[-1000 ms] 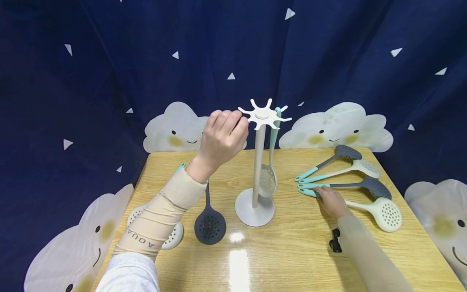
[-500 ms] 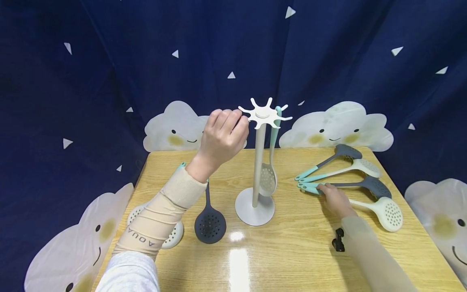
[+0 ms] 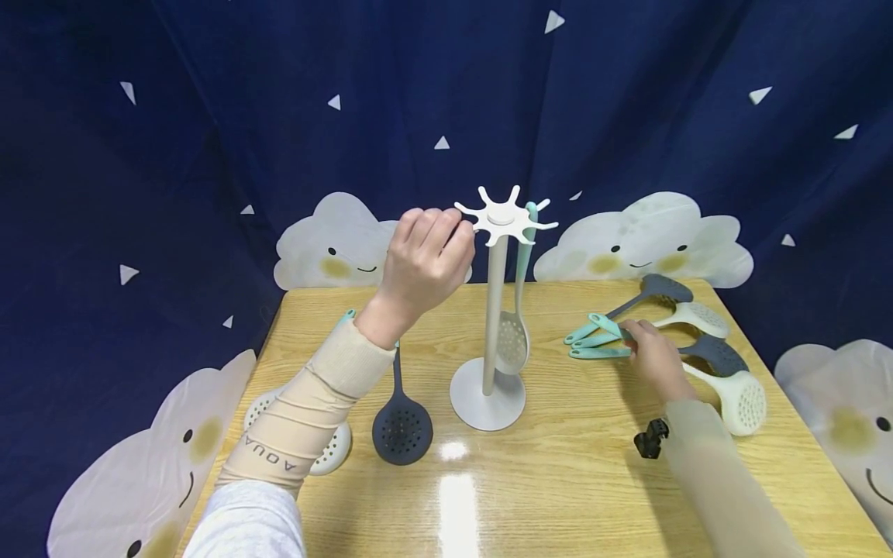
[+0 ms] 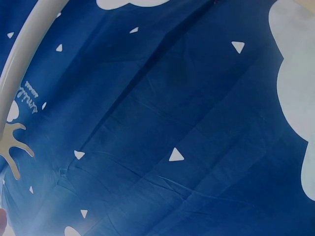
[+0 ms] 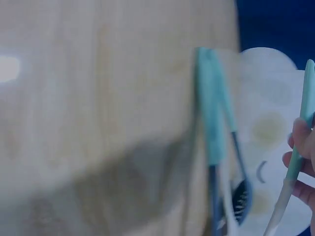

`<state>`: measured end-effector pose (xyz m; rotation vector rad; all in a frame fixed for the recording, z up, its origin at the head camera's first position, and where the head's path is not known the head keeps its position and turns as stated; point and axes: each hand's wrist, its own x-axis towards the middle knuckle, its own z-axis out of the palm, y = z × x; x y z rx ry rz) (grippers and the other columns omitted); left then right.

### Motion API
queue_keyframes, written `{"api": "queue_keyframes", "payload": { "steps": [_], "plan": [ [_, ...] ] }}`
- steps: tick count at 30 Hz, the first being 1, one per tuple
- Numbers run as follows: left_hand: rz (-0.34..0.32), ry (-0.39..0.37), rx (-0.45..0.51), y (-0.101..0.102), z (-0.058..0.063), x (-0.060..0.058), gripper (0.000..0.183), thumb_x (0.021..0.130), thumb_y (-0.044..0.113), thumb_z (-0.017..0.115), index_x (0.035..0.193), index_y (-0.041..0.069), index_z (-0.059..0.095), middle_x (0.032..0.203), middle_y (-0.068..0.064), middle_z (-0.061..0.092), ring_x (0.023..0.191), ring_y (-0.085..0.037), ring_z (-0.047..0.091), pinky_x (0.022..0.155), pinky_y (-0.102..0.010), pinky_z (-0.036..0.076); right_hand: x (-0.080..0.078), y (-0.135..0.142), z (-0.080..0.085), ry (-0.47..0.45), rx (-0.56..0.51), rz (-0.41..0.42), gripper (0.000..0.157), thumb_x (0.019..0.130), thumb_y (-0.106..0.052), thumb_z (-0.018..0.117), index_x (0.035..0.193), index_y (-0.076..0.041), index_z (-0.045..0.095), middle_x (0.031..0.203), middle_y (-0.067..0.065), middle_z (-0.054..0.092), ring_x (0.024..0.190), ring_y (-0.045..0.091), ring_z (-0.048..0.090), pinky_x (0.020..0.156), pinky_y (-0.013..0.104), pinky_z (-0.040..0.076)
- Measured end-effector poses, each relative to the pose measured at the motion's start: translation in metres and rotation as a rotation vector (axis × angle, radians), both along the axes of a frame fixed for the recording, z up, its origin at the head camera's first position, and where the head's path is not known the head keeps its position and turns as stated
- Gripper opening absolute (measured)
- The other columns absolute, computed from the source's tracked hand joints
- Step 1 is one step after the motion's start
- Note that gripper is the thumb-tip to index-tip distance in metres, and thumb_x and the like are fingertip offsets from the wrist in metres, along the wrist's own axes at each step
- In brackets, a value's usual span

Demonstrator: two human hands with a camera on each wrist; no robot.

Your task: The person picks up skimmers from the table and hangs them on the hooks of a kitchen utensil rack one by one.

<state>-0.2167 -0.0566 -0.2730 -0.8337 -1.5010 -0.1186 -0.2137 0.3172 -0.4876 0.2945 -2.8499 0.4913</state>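
Observation:
My left hand [image 3: 427, 260] is raised beside the white utensil stand [image 3: 495, 310], fingers curled round the tip of one of its left arms. In the left wrist view the stand's arms [image 4: 11, 147] show at the left edge, with a bit of fingertip below them. My right hand [image 3: 656, 358] pinches the turquoise handle of a white skimmer [image 3: 743, 403], its handle end raised over the other handles. The right wrist view shows thumb and fingers on that handle [image 5: 308, 93]. A light slotted ladle [image 3: 514, 345] hangs from the stand's right side.
Two dark utensils [image 3: 718, 355] [image 3: 666, 287] and a white one [image 3: 701, 318] lie at the table's right. Left of the stand lie a dark skimmer [image 3: 402, 431] and white slotted utensils [image 3: 333, 452], partly behind the left sleeve. A blue curtain [image 3: 391, 93] stands behind the table [image 3: 558, 480].
The right hand has raised the white skimmer's handle, swinging its end up and away over the neighbouring handles. The left hand has stayed at the stand.

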Motion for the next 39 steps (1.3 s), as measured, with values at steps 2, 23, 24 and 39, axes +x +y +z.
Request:
{"api": "queue_keyframes", "payload": {
  "steps": [2,23,24,39],
  "plan": [
    [-0.004,-0.003,0.004,0.0,0.0,0.0,0.004,0.08,0.004,0.055,0.08,0.002,0.058,0.083,-0.01,0.058,0.074,-0.026,0.052,0.069,-0.036,0.043,-0.001,-0.004,0.011,0.038,-0.036,-0.022,0.035,0.081,0.011,0.055,0.115,0.002,0.052,0.095,0.024,0.053,0.075,0.038,0.055,0.054,0.045,0.042],
    [-0.011,-0.003,0.002,0.0,0.0,0.0,0.004,0.079,0.005,0.056,0.081,0.001,0.058,0.083,-0.011,0.059,0.074,-0.026,0.052,0.068,-0.035,0.043,-0.005,-0.058,0.088,0.475,-0.39,0.017,0.029,0.084,0.006,0.057,0.113,0.006,0.056,0.097,0.023,0.056,0.084,0.035,0.055,0.062,0.028,0.044],
    [-0.011,-0.003,0.002,0.0,0.0,0.0,0.004,0.079,0.005,0.056,0.081,0.001,0.058,0.083,-0.011,0.059,0.074,-0.026,0.052,0.068,-0.035,0.043,-0.005,-0.061,0.091,0.493,-0.401,0.024,0.029,0.084,0.006,0.057,0.113,0.005,0.057,0.095,0.023,0.056,0.082,0.033,0.055,0.06,0.022,0.041],
    [-0.013,-0.002,0.006,0.0,-0.001,-0.001,0.004,0.08,0.003,0.054,0.08,0.002,0.058,0.083,-0.011,0.059,0.074,-0.026,0.052,0.069,-0.036,0.043,0.009,-0.094,0.137,0.629,-0.572,0.124,0.028,0.079,0.01,0.062,0.106,0.006,0.06,0.088,0.021,0.061,0.078,0.017,0.054,0.07,0.01,0.039]
  ]
}}
